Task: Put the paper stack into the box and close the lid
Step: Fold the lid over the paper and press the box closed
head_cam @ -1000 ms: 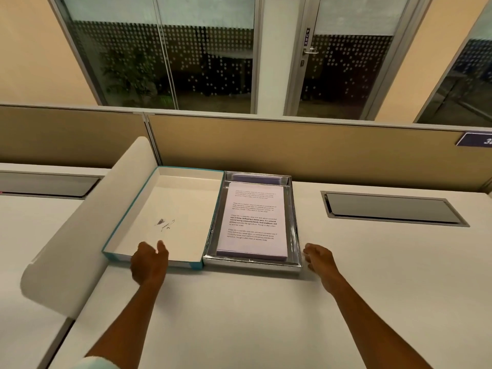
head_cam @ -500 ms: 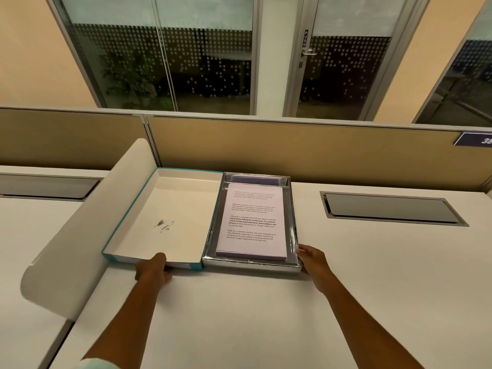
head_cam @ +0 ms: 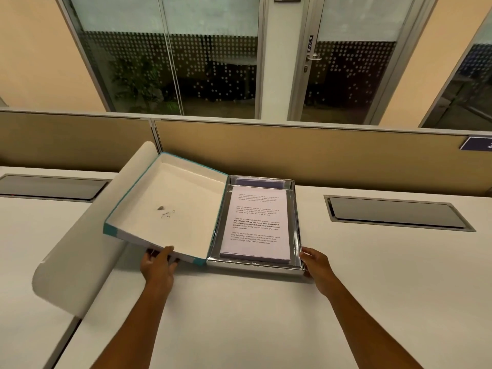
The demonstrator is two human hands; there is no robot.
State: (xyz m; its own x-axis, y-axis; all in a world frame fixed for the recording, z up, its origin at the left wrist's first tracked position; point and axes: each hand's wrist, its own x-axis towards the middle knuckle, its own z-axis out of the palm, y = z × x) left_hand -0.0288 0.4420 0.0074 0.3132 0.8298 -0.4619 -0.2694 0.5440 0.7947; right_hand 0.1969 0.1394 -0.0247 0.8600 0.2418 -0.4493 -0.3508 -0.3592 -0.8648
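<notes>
The paper stack point(head_cam: 256, 225), white sheets with printed text, lies inside the silver box point(head_cam: 297, 230) at the middle of the white desk. The box's lid point(head_cam: 170, 203), white inside with teal edges, is hinged along the box's left side and is tilted up off the desk. My left hand point(head_cam: 159, 266) grips the lid's near edge, thumb on top and fingers underneath. My right hand point(head_cam: 315, 263) holds the box's near right corner, pressing against its side.
A curved white divider panel point(head_cam: 80, 251) stands just left of the lid. A tan partition wall point(head_cam: 319, 153) runs behind the box. Dark cable hatches point(head_cam: 396, 213) point(head_cam: 50, 186) are set into the desk at right and left.
My left hand has gone from the lid's inside to its near edge and lifted that side off the desk. My right hand has moved in to the box's near right corner.
</notes>
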